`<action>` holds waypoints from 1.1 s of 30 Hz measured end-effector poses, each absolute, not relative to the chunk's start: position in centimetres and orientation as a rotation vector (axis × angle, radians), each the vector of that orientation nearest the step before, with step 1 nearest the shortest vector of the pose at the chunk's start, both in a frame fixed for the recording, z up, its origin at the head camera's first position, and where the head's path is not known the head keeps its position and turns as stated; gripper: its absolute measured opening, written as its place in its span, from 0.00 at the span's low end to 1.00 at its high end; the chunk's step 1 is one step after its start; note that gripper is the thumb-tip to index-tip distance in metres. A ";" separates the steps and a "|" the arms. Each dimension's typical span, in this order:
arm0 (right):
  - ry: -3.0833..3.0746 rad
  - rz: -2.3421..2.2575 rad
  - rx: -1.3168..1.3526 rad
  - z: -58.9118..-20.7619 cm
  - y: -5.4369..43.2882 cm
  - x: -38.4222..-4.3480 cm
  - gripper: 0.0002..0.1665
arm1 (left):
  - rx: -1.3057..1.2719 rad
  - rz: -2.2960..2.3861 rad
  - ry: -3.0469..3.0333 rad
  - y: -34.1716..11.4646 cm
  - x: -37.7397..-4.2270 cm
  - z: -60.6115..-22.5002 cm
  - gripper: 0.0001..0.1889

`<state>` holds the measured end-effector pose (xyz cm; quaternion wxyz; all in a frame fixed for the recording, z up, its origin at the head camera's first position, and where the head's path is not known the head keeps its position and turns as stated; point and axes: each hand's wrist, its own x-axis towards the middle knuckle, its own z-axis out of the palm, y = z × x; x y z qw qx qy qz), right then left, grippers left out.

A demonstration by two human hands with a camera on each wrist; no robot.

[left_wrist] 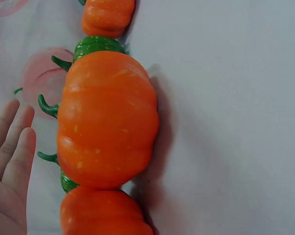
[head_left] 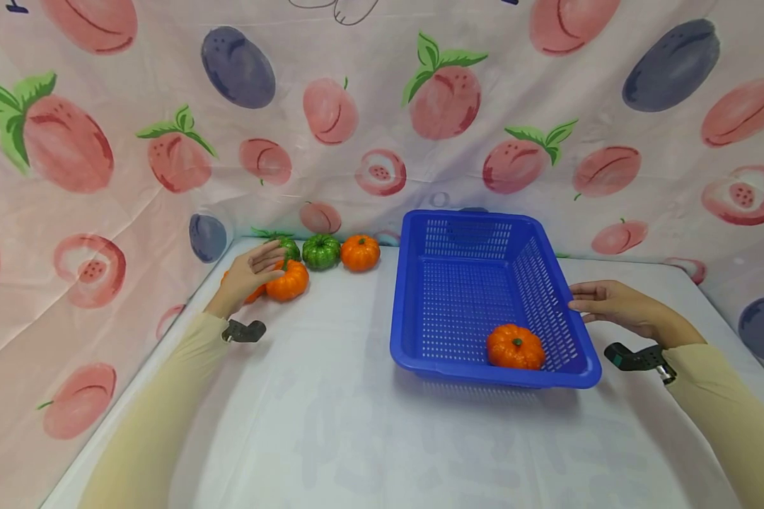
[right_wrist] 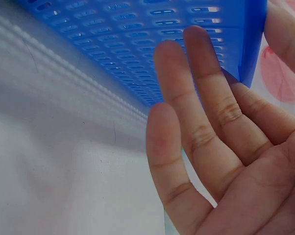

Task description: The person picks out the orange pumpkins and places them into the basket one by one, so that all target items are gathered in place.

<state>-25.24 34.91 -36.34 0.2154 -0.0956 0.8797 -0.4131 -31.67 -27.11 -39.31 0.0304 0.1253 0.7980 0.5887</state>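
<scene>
My left hand (head_left: 252,272) hovers by small pumpkins at the back left, its fingers extended and holding nothing. Nearest it is an orange pumpkin (head_left: 288,281), seen large in the left wrist view (left_wrist: 106,120); another orange pumpkin (head_left: 255,294) is partly hidden by the hand. Behind them sit two green pumpkins (head_left: 321,252) and one more orange pumpkin (head_left: 361,253). At the right, my right hand (head_left: 620,307) holds the side rim of a blue plastic basket (head_left: 400,304), thumb over the lip and fingers (right_wrist: 174,73) below it. One orange pumpkin (head_left: 516,346) lies in the basket's near right corner.
A white cloth covers the table (head_left: 305,396). Behind and on the left hangs a curtain (head_left: 331,42) printed with peaches and dark plums, meeting the table's back edge. Each wrist wears a small black device (head_left: 245,331).
</scene>
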 end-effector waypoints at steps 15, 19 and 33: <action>2.448 -1.141 -0.264 -36.5 34.9 -25.3 0.37 | 0.242 1.829 2.510 -27.4 -31.1 -40.1 0.38; 2.451 -1.141 -0.248 -36.6 34.8 -25.3 0.37 | 0.243 1.812 2.512 -27.5 -31.2 -40.4 0.38; 2.444 -1.131 -0.257 -36.4 34.8 -25.3 0.36 | 0.277 1.781 2.507 -27.5 -31.3 -40.9 0.39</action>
